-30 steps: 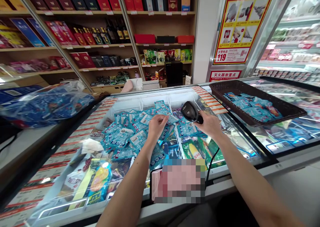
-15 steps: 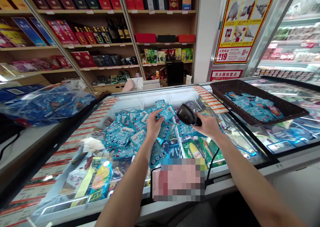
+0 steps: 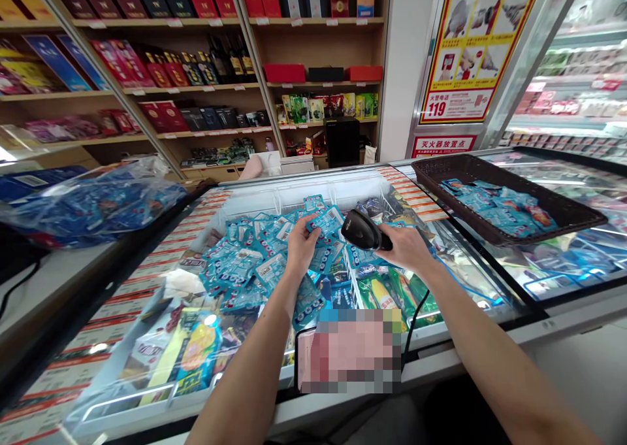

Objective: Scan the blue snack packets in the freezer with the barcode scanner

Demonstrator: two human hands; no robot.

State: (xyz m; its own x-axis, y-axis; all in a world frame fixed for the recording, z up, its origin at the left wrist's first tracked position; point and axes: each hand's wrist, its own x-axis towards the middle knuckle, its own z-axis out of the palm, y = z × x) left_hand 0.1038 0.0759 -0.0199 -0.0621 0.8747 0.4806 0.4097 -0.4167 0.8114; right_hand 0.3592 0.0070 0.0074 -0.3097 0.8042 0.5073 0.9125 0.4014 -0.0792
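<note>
Pinched between the thumb and fingers of my left hand (image 3: 302, 242) is a small blue packet (image 3: 330, 221) with a barcode on the side facing up. My right hand (image 3: 405, 247) grips the handle of a black barcode scanner (image 3: 361, 230), whose head points left at the packet, a short gap away. Beneath and left of my left hand lies a heap of similar blue packets (image 3: 235, 262) on the freezer's glass top (image 3: 191, 366). The scanner's cable (image 3: 415, 317) runs down from my right hand.
A phone (image 3: 306, 360) with a blurred screen lies at the freezer's front edge. On the right, a dark brown basket (image 3: 553, 226) holds more blue packets. A plastic bag of blue packages (image 3: 102, 200) sits at the left. Stocked shelves (image 3: 196, 89) stand behind.
The scanner and my right hand have shifted slightly left, closer to the packet. My left hand keeps its hold on the packet, almost unmoved.
</note>
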